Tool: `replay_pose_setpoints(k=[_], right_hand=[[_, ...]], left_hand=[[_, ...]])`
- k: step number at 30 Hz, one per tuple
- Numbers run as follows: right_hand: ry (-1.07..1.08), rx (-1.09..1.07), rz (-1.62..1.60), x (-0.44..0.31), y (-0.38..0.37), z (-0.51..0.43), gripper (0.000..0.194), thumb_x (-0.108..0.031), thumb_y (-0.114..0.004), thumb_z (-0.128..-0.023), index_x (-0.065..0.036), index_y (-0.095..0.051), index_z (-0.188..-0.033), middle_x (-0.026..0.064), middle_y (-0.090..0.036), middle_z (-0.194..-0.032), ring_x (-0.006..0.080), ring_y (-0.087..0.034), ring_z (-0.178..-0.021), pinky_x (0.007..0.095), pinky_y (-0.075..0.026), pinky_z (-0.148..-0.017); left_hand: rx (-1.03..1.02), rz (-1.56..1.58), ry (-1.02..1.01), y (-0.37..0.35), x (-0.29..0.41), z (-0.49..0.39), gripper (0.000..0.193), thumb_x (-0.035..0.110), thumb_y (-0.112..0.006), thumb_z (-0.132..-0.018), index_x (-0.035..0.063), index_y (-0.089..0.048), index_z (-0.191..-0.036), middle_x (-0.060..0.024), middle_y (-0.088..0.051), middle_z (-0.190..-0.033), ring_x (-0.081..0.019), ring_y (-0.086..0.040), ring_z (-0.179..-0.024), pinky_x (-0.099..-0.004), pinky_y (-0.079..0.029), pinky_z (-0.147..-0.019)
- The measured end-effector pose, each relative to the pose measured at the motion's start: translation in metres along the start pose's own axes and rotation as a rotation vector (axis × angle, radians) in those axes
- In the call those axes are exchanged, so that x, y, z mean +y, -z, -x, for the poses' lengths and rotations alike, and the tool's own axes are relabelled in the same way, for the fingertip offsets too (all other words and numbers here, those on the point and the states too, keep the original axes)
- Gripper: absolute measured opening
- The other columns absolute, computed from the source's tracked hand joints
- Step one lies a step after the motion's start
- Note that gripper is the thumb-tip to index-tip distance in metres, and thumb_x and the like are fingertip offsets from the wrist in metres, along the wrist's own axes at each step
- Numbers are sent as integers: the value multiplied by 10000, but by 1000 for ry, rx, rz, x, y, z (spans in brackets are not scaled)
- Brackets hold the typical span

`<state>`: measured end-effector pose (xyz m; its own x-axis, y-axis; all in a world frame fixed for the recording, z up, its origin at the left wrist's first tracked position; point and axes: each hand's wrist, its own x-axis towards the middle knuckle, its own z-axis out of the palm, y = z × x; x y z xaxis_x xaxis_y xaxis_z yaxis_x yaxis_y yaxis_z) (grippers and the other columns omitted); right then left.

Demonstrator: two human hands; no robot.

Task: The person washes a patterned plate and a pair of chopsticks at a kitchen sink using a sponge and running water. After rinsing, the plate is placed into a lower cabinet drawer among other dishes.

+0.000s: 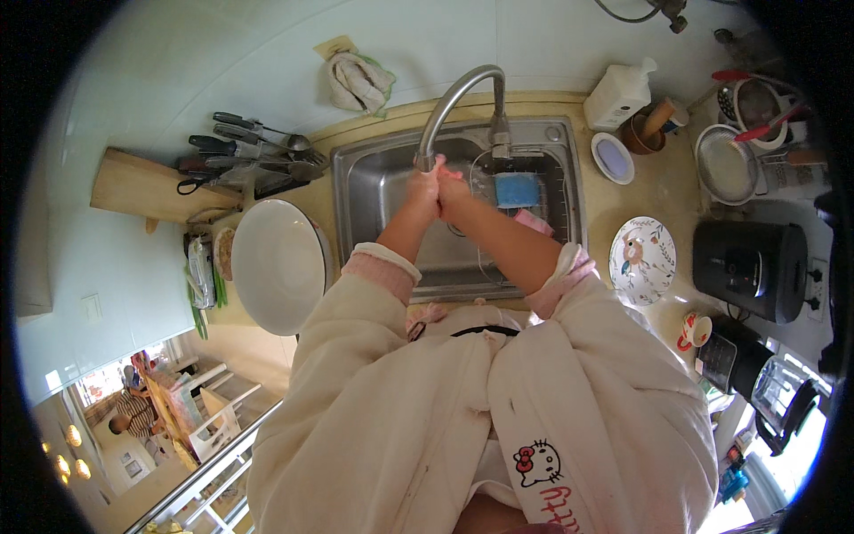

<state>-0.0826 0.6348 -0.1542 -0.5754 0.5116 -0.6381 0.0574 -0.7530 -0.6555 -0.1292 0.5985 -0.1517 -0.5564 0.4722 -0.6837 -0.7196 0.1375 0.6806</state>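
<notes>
My left hand (423, 191) and my right hand (454, 189) are pressed together under the spout of the curved metal faucet (460, 87). They are over the stainless steel sink (370, 230). Bright pink (450, 172) shows at the fingertips; whether it is wet fingers or a small thing between them cannot be told. The fingers are blurred and partly covered by the spout. To the right of my hands, a blue sponge (517, 190) and a pink sponge or cloth (534, 222) lie on a wire rack in the basin.
Left of the sink stands a large white basin (277, 267), with a knife block (160, 187) behind it. On the right are a soap dish (612, 158), a patterned plate (642, 260), a white pump bottle (620, 97) and a black appliance (747, 267). A person (137, 410) is in the far room.
</notes>
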Motion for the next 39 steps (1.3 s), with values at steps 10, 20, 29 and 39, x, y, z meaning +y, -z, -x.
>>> replay_pose_setpoints(k=[10,20,29,39], right_hand=[[161,-304,390,-29,1,8,262,-136,-659,-768,-52,-541,-987,70,-608,-885,191,-605,-788,318,-478,-673],[385,-163,953,-47,-4,30,315,-306,-599,-830,-31,-527,-967,161,-630,-970,318,-607,-894,396,-484,-750],[461,-87,902,-36,-3,40,138,-144,-496,-853,-7,-512,-840,200,-618,-898,335,-607,-840,418,-478,-723],[410,-147,666,-1,8,20,281,-255,-416,-905,-16,-550,-969,245,-587,-977,384,-568,-918,442,-448,-773]], left_hand=[[-98,524,37,12,11,26,183,240,-498,-884,73,-563,-914,-73,-601,-860,-219,-573,-854,-377,-465,-792],[-106,427,78,-22,9,60,356,339,-570,-855,70,-492,-1074,-115,-570,-985,-303,-557,-906,-456,-458,-820],[-349,479,-92,-1,18,42,219,215,-612,-803,40,-555,-923,-119,-588,-928,-315,-577,-904,-449,-477,-789],[62,19,-223,-3,15,27,217,239,-604,-821,65,-561,-942,-71,-603,-847,-220,-605,-773,-384,-492,-691]])
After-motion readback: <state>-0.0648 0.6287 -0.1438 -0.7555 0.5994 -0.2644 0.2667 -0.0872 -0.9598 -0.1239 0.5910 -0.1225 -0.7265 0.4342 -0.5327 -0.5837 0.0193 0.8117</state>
